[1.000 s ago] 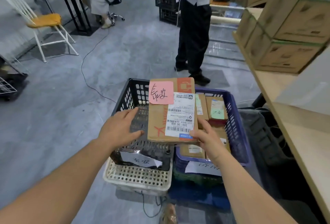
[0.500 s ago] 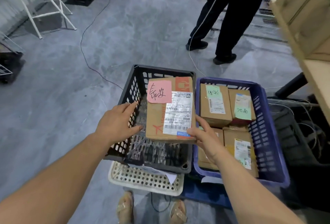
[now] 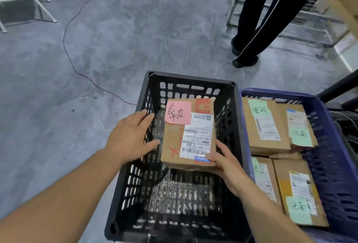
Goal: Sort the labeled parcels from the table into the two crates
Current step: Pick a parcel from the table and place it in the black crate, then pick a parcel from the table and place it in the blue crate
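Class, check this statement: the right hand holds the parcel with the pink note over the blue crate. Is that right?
No. The head view shows the right hand holding the parcel with the pink note over the black crate, not the blue crate beside it.

The right hand (image 3: 224,162) grips the near right corner of a brown cardboard parcel (image 3: 172,142), thumb on top against its white shipping label (image 3: 195,136). A pink note (image 3: 178,112) with handwriting sticks to the parcel's far left corner. The parcel sits level within the opening of a black crate (image 3: 191,79). The left hand (image 3: 129,136) is spread with straight fingers over the crate's left wall, just beside the parcel. Touching the black crate on the right, a blue crate (image 3: 286,93) holds several brown parcels (image 3: 249,126) bearing green notes (image 3: 258,107). On the grey floor (image 3: 135,29) beyond stand another person's dark-trousered legs (image 3: 257,20), with a thin cable (image 3: 66,49) trailing to the left.
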Demonstrator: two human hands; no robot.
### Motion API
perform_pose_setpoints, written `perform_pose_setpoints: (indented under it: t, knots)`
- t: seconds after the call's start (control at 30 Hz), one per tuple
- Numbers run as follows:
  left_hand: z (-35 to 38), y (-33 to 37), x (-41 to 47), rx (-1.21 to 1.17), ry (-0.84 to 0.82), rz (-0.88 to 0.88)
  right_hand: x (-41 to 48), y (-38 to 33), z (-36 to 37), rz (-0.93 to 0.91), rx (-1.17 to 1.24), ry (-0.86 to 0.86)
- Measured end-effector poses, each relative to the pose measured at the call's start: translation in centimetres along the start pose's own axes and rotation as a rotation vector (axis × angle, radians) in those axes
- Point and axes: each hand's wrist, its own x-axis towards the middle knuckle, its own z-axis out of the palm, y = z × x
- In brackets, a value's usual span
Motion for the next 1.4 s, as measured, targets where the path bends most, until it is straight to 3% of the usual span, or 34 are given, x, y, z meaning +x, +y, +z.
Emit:
perform_pose_setpoints:
  t: [0.43, 0.77, 0.93, 1.1, 1.4]
  knots:
    - [5.8, -5.6, 6.5, -0.070, 0.168, 0.009, 16.5, 5.4, 6.0, 0.088, -0.031, 0.015]
    - [5.9, -5.6, 6.3, -0.038, 0.178, 0.031, 18.7, 6.2, 8.7, 0.080, -0.244, 0.155]
    - [4.5, -4.9, 5.7, 0.037, 0.075, -0.007, 15.5, 3.1, 8.1, 0.089, -0.674, 0.153]
    - [1.2, -1.9, 2.4, -0.033, 0.066, 0.069, 6.8, -1.7, 6.6, 0.005, -1.079, 0.204]
    - [-5.3, 3.8, -5.9, -0.082, 0.053, 0.153, -11.7, -8.1, 4.5, -0.135, -1.229, 0.347]
